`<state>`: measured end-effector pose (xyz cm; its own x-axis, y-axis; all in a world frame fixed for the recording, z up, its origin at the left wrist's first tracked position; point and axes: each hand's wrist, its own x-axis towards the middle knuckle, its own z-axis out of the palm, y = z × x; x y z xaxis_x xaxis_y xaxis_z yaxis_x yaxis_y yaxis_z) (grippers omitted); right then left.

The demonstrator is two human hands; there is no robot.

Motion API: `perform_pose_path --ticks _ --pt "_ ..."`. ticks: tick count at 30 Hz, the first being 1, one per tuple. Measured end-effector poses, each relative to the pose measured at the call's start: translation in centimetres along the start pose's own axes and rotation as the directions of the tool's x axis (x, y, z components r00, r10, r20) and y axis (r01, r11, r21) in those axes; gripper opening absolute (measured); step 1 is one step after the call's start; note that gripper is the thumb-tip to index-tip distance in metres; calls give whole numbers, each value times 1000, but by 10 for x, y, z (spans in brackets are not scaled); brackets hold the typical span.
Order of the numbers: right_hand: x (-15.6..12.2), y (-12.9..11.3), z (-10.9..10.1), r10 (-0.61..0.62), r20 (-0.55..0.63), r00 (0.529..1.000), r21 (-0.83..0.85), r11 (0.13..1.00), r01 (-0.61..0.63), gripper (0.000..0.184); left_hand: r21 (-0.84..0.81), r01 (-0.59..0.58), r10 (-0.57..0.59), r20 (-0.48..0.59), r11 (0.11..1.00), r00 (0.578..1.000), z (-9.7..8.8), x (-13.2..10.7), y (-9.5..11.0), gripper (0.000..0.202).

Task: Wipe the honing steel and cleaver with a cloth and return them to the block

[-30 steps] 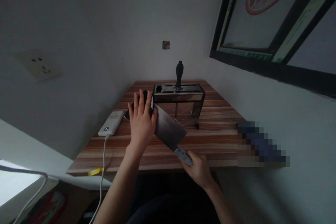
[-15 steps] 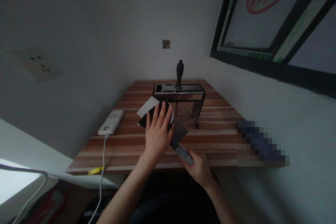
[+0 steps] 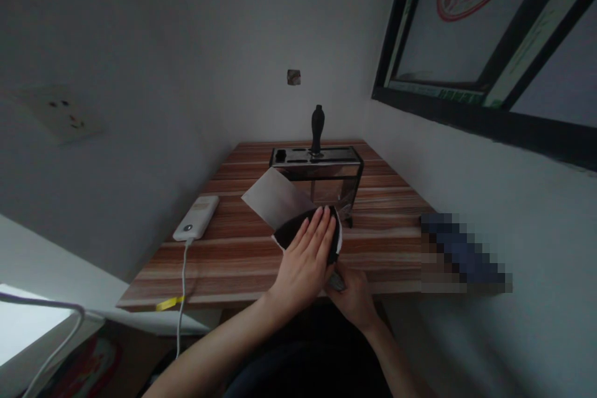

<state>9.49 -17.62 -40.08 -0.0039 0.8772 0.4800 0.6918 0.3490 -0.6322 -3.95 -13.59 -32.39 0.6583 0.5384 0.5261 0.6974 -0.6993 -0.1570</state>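
My right hand [image 3: 353,300] is closed round the grey patterned handle [image 3: 336,281] of a cleaver at the table's front. The broad, pale metal blade [image 3: 275,196] points up and to the left. My left hand [image 3: 305,261] lies over the lower blade near the handle, its fingers stretched and close together, pressing a black sheet [image 3: 296,229] with a white edge against the metal. The sheet's material is unclear, and my left thumb is hidden. Just behind the blade stands a knife block [image 3: 338,155] with slots on top and clear sides; one black-handled tool [image 3: 318,129] is in it.
A white power bank [image 3: 196,217] with a cable [image 3: 183,273] lies on the wood-grain table [image 3: 392,255] at the left. A yellow strip [image 3: 168,303] is by the front edge. A blurred-out dark item [image 3: 461,252] lies at the right. Walls close in on both sides.
My left hand has slid the black sheet down and right along the blade toward the handle, uncovering the blade's far part. My right hand keeps its hold with little movement.
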Motion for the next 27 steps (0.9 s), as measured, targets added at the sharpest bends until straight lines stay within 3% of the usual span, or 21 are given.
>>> perform_pose_path --ticks 10,18,27 --pt "-1 3 1 -56 -52 997 -11 998 55 14 13 -104 103 56 994 993 1 -5 6 65" --pt "-1 2 1 -60 -59 996 -20 998 59 7 45 -38 36 36 998 999 -1 0 3 65" --pt "-1 2 1 -52 -32 998 -31 998 51 16 46 140 -137 -50 989 989 -8 14 -24 59"
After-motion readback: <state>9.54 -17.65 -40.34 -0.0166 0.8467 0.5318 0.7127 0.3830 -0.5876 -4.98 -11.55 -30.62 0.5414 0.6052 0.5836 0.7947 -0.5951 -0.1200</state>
